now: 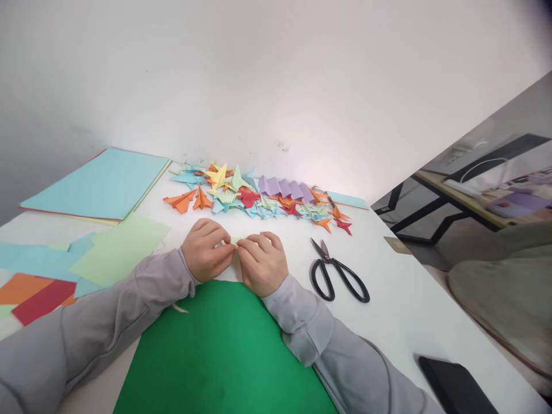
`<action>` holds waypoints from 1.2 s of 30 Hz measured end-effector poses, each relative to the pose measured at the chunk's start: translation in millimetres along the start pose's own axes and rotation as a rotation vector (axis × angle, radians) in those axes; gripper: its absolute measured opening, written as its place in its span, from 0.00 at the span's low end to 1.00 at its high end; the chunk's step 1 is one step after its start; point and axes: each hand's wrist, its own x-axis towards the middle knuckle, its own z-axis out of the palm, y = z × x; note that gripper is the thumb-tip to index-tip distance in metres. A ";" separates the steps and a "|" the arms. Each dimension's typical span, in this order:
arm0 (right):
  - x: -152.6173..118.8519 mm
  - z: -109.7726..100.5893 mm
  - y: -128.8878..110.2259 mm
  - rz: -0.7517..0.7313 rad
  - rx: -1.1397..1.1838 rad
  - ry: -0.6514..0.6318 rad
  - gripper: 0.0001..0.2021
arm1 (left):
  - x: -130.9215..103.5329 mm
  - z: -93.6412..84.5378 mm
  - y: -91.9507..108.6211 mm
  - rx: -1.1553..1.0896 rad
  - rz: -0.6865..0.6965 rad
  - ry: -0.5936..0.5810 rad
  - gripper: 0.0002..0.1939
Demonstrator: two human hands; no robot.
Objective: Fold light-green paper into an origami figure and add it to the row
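My left hand (209, 249) and my right hand (263, 261) almost meet above the far edge of a green sheet (228, 351). A small piece of pale green paper (235, 241) is pinched between their fingertips, mostly hidden by the fingers. Beyond the hands lies a long row of small folded paper shapes in several colours, among them an orange one (180, 201), a yellow one (218, 176) and a purple pleated strip (285, 188). Black-handled scissors (340, 270) rest partly open to the right of my right hand.
A stack of blue-topped sheets (101, 181) lies at the back left. Nearer are a light green sheet (123, 247) and loose red (43, 300) and orange pieces (21, 288). A black phone-like object (455, 385) sits front right. A wall stands behind the white table (397, 310).
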 end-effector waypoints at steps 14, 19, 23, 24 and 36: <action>-7.3 2.6 5.4 0.223 0.240 0.117 0.06 | -0.1 -0.2 -5.9 -0.225 -0.070 0.030 0.06; -6.2 -0.9 -4.1 0.409 0.539 0.102 0.06 | -1.7 -2.9 4.4 -0.397 -0.277 -0.056 0.06; -4.4 1.6 -8.2 0.791 0.806 0.014 0.06 | -1.5 -3.2 4.5 -0.622 -0.534 -0.090 0.05; -4.0 3.0 -8.1 0.873 0.860 0.000 0.07 | -1.0 -2.4 3.8 -0.699 -0.596 -0.111 0.06; -0.7 9.3 -0.1 1.015 1.299 -0.194 0.13 | 5.2 2.2 3.4 -1.234 -0.988 -0.330 0.14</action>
